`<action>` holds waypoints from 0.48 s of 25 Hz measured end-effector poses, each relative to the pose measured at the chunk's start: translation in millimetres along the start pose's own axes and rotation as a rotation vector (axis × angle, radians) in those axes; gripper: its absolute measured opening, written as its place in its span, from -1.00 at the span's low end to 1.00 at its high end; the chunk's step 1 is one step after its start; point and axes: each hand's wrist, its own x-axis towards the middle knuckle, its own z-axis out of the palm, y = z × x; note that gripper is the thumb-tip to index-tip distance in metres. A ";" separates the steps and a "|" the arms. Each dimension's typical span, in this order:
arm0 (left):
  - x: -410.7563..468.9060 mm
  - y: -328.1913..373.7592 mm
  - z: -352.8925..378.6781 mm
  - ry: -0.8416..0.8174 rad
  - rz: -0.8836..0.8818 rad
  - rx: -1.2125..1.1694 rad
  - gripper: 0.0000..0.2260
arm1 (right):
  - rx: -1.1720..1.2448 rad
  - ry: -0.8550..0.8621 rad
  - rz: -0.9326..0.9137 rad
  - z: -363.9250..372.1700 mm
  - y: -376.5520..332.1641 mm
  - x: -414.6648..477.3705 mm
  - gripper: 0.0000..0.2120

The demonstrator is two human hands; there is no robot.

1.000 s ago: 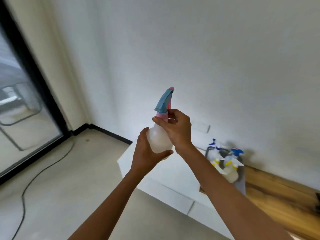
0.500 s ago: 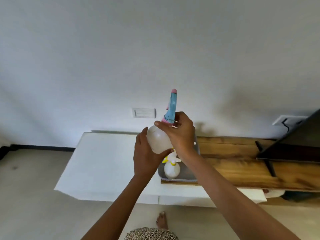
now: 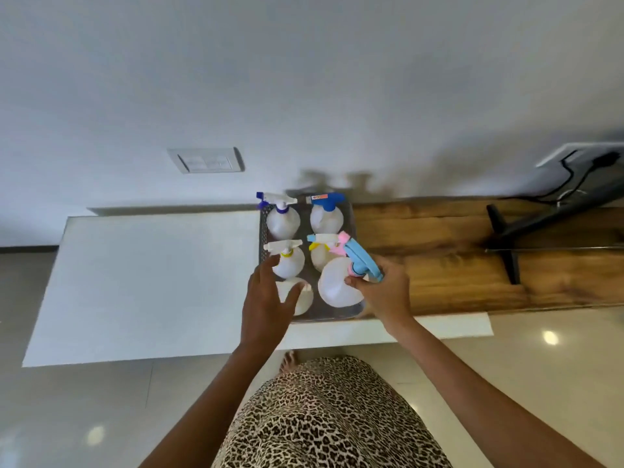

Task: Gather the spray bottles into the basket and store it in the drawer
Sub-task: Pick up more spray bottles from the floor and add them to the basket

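Note:
A grey basket [image 3: 262, 228] stands on the low cabinet, where the white top meets the wooden top. Several white spray bottles stand in it: one with a purple nozzle [image 3: 282, 219], one with a blue head [image 3: 327, 216], one with a yellow collar [image 3: 288, 260], and another bottle [image 3: 299, 297] partly behind my left hand. My right hand [image 3: 385, 293] grips the neck of the light-blue-and-pink-headed bottle [image 3: 336, 285], which sits low in the basket's front right corner. My left hand [image 3: 266, 300] hovers with spread fingers over the front left bottle.
The white cabinet top [image 3: 152, 282] stretches left of the basket. The wooden top [image 3: 456, 265] runs right and bears a black stand [image 3: 506, 244]. A wall switch [image 3: 206, 160] and a socket with a black cable [image 3: 580, 160] are on the wall.
The blue-and-pink bottle has come down from chest height into the basket. My left hand has let go of it. My view has tilted downward over the basket.

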 end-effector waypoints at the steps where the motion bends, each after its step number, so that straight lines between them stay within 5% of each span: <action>1: 0.4 -4.3 5.2 0.020 -0.015 0.012 -0.50 | -0.008 -0.034 0.006 2.8 12.5 7.3 -0.63; 12: 1.4 -18.0 41.2 0.047 -0.158 0.051 -0.61 | -0.234 -0.268 -0.065 36.7 83.9 47.9 -0.64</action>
